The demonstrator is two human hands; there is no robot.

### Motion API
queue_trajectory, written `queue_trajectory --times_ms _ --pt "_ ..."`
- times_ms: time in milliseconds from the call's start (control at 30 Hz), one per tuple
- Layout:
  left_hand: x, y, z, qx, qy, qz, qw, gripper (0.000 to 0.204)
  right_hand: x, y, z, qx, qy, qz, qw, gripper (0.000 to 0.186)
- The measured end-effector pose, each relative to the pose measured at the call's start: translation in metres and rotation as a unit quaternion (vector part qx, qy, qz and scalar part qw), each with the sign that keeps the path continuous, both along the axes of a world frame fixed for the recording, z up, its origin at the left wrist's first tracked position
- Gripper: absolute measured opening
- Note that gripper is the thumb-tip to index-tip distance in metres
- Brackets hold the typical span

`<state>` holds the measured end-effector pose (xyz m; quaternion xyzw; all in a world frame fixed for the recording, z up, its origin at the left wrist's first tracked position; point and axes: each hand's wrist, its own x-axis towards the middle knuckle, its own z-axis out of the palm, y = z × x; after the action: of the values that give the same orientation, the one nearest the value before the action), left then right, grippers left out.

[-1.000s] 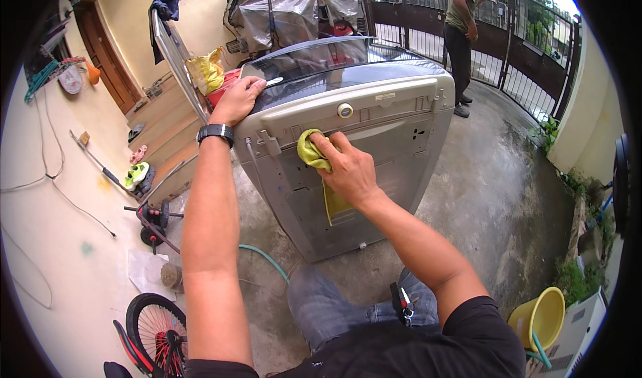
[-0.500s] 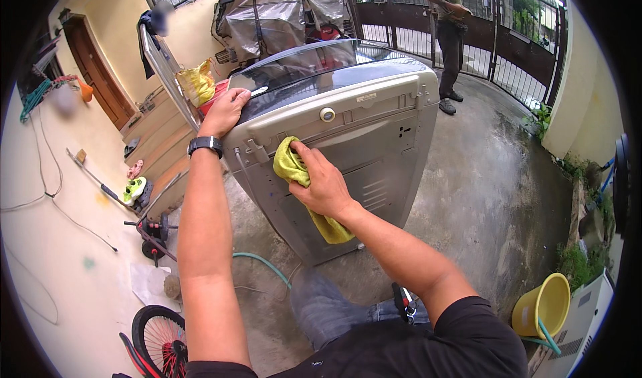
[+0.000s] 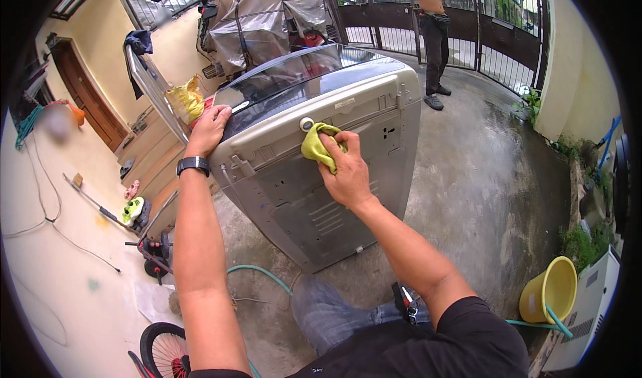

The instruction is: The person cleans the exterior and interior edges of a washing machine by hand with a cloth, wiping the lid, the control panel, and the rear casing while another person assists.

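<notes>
Apparently wiping the grey back panel (image 3: 284, 211) of 1 washing machine (image 3: 405, 84), mid-frame, beside 1 round white fitting (image 3: 306, 124). Pinching 1 yellow-green cloth (image 3: 314, 147), at centre, between thumb and fingers of the right hand (image 3: 349, 175); laying the left hand (image 3: 208, 129) over the machine's top, left of centre, cannot tell whether clamped. Probably calls next for even pressure on the cloth. Counting 1 yellow bucket (image 3: 533, 301) lower right, 1 bicycle wheel (image 3: 165, 350) lower left, 1 standing person (image 3: 434, 44) upper right.

Got two hands (image 3: 208, 129) (image 3: 348, 179), one green cloth (image 3: 317, 148), just one grey appliance (image 3: 294, 204) mid-frame, plus one yellow bucket (image 3: 535, 300) lower right and one red-spoked wheel (image 3: 164, 352) lower left.
</notes>
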<state>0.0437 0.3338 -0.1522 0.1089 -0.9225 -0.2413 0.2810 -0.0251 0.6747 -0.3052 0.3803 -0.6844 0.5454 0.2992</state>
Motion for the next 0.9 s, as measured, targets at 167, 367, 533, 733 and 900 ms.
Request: queue_trajectory --times_ms 167,367,533,733,900 --pt "0.003 -0.006 -0.003 0.02 0.01 -0.011 1.0 0.046 0.004 -0.026 0.015 0.094 0.128 -0.007 0.987 0.051" --pt "0.004 -0.004 0.002 -0.013 0.006 0.0 1.0 0.045 -0.062 0.043 0.012 0.109 0.1 -0.127 0.981 0.04" --pt "0.006 0.001 0.002 -0.022 -0.006 0.013 1.0 0.046 -0.082 0.068 -0.003 -0.029 0.004 -0.185 0.982 0.053" --pt "0.0 -0.015 -0.001 0.009 0.007 0.0 1.0 0.049 -0.054 0.016 0.001 0.015 0.143 -0.08 0.986 0.06" --pt "0.006 -0.017 0.001 0.026 -0.004 -0.004 1.0 0.048 -0.108 0.062 -0.008 0.0 0.074 -0.18 0.981 0.057"
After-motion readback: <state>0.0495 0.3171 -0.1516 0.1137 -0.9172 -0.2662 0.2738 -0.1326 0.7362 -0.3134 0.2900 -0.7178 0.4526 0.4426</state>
